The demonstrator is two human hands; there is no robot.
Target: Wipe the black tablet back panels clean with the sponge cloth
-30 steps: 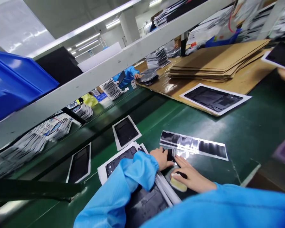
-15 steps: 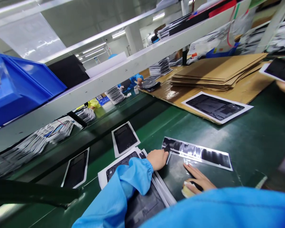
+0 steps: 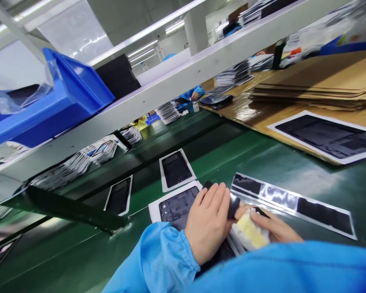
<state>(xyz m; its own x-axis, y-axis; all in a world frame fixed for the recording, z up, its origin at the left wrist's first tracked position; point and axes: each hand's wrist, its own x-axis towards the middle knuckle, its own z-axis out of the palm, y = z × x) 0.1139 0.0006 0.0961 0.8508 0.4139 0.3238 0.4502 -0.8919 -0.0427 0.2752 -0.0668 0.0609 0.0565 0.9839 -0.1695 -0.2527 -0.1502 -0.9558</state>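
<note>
My left hand (image 3: 208,221) is curled, its fingers closed on a small black strip (image 3: 233,206) lifted just above the green belt (image 3: 262,162). Beside it, my right hand (image 3: 274,228) grips a yellowish sponge block (image 3: 251,232) and pinches the same strip's other end. Under both hands lies a stack of black panels on white backing sheets (image 3: 175,205). A long glossy black-and-silver liner strip (image 3: 295,202) lies flat on the belt just right of my hands.
Two more panels on white sheets (image 3: 176,169) (image 3: 118,196) ride the belt further left. A larger panel (image 3: 326,136) rests on cardboard beside a stack of cardboard sheets (image 3: 317,87). A grey shelf rail (image 3: 158,95) with a blue bin (image 3: 57,101) overhangs. A co-worker's blue sleeve (image 3: 189,94) shows far off.
Both hands rose from the belt and came together; the left now pinches the black strip peeled off the liner, and the right lifted the sponge. The camera turned left and closer.
</note>
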